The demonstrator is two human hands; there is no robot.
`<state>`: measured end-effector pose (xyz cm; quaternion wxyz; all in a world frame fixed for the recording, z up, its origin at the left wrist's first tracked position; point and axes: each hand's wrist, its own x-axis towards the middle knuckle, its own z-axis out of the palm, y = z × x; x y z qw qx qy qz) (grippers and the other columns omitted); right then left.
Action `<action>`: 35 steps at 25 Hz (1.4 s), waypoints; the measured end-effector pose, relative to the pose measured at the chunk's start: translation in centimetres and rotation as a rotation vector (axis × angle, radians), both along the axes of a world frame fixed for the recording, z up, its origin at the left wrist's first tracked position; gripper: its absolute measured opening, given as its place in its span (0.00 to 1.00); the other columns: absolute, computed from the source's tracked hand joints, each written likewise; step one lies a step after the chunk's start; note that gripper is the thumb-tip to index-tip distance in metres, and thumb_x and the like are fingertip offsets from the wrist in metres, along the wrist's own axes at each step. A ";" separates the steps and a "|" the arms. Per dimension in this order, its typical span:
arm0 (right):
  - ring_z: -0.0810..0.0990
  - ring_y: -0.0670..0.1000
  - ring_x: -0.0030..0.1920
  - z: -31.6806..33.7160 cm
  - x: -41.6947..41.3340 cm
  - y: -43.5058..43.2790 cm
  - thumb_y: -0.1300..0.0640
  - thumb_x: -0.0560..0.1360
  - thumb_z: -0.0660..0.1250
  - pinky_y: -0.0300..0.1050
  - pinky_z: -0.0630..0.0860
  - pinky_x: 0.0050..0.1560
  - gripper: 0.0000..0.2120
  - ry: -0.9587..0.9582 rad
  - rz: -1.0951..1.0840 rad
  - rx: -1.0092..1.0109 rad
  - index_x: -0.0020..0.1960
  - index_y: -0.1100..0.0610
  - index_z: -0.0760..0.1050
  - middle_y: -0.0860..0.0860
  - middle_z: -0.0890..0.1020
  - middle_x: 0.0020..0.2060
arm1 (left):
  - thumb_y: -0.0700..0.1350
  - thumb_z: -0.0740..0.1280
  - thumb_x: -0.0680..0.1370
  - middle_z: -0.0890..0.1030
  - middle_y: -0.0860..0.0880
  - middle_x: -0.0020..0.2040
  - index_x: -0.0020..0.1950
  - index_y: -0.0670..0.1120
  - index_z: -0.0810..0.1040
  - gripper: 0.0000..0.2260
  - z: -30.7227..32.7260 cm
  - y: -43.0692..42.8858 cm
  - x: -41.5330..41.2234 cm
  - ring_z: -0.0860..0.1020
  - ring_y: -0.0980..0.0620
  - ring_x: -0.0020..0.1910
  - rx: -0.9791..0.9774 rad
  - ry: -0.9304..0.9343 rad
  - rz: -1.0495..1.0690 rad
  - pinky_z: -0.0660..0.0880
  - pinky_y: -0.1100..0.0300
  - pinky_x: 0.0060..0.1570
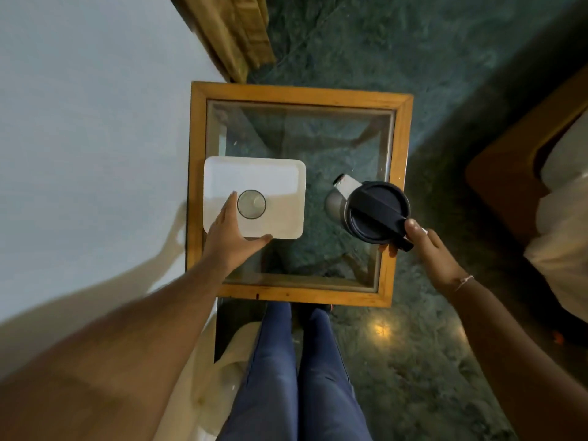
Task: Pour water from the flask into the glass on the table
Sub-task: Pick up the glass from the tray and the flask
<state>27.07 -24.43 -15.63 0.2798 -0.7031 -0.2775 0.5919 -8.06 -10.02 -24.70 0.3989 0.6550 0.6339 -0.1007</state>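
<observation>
A clear glass (251,204) stands upright on a white square tray (280,183) at the left of the glass-topped table. My left hand (230,232) is beside the glass, fingers spread around its left side and thumb on the tray's front edge; whether it touches the glass I cannot tell. The flask (369,208), steel with a black lid and handle, stands at the table's right. My right hand (423,246) has its fingers closed on the flask's black handle at the front right.
The small table has a wooden frame (305,92) and a see-through top over a green stone floor. A white wall runs along the left. Wooden furniture with white cloth (560,198) stands at the right. My legs in blue trousers are below the table's front edge.
</observation>
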 end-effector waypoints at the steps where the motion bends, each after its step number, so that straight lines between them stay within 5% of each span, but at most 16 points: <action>1: 0.81 0.50 0.41 -0.2 -0.6 -0.3 0.24 0.75 0.53 0.42 0.74 0.53 0.41 0.034 0.018 0.010 0.40 0.61 0.80 0.59 0.83 0.37 | 0.65 0.82 0.69 0.66 0.49 0.86 0.87 0.59 0.51 0.56 -1.1 -0.2 -0.2 0.69 0.40 0.83 -0.011 -0.025 0.032 0.73 0.36 0.77; 6: 0.70 0.56 0.30 -1.6 -5.2 -1.8 0.37 0.82 0.53 0.49 0.67 0.36 0.38 0.141 -0.218 0.130 0.44 0.75 0.73 0.62 0.71 0.28 | 0.58 0.84 0.71 0.72 0.49 0.81 0.84 0.62 0.56 0.50 -4.1 -0.7 0.3 0.74 0.41 0.77 -0.042 -0.167 0.216 0.81 0.35 0.69; 10: 0.61 0.54 0.27 -2.2 -7.0 -0.4 0.31 0.79 0.61 0.56 0.56 0.31 0.40 0.108 -0.490 0.244 0.50 0.73 0.71 0.55 0.66 0.26 | 0.55 0.82 0.74 0.74 0.49 0.80 0.84 0.54 0.65 0.42 -5.4 0.7 1.4 0.73 0.49 0.74 0.020 -0.290 0.334 0.75 0.47 0.75; 17: 0.58 0.55 0.28 1.0 -7.3 2.9 0.41 0.81 0.59 0.53 0.55 0.30 0.24 -0.010 -0.617 0.408 0.43 0.63 0.74 0.61 0.63 0.30 | 0.53 0.82 0.75 0.81 0.49 0.73 0.77 0.50 0.75 0.33 -1.9 1.4 1.1 0.78 0.47 0.71 0.119 -0.288 0.270 0.79 0.44 0.73; 21: 0.59 0.50 0.26 8.5 -6.6 3.3 0.38 0.79 0.64 0.39 0.62 0.28 0.31 0.043 -0.595 0.513 0.44 0.69 0.72 0.61 0.62 0.29 | 0.54 0.82 0.75 0.81 0.50 0.72 0.76 0.53 0.74 0.33 5.3 1.9 1.3 0.78 0.47 0.71 0.074 -0.329 0.236 0.80 0.43 0.72; 25: 0.63 0.49 0.24 19.3 -5.4 5.0 0.36 0.78 0.65 0.40 0.63 0.28 0.40 0.033 -0.568 0.590 0.42 0.77 0.66 0.52 0.67 0.25 | 0.53 0.83 0.74 0.82 0.52 0.67 0.73 0.56 0.75 0.30 15.1 3.0 2.2 0.81 0.47 0.67 0.112 -0.460 0.227 0.83 0.43 0.68; 29: 0.61 0.56 0.23 31.3 -4.2 7.1 0.31 0.73 0.69 0.42 0.60 0.27 0.47 -0.021 -0.600 0.718 0.37 0.80 0.65 0.63 0.65 0.23 | 0.64 0.80 0.73 0.88 0.56 0.61 0.68 0.62 0.79 0.26 26.9 5.4 3.6 0.87 0.48 0.60 0.109 -0.588 0.193 0.85 0.42 0.64; 32: 0.62 0.59 0.27 40.1 -2.8 8.4 0.29 0.69 0.71 0.46 0.61 0.29 0.48 -0.035 -0.649 0.787 0.37 0.78 0.64 0.69 0.63 0.26 | 0.80 0.72 0.67 0.86 0.71 0.48 0.58 0.73 0.80 0.24 35.8 7.6 5.6 0.87 0.56 0.52 0.278 -0.623 0.104 0.81 0.73 0.51; 35: 0.64 0.54 0.25 47.0 -1.3 9.6 0.29 0.67 0.72 0.42 0.63 0.26 0.47 -0.015 -0.701 0.842 0.44 0.77 0.70 0.60 0.65 0.26 | 0.71 0.78 0.68 0.82 0.68 0.54 0.65 0.64 0.77 0.29 42.6 10.3 7.8 0.83 0.58 0.53 0.447 -0.643 -0.001 0.74 0.79 0.46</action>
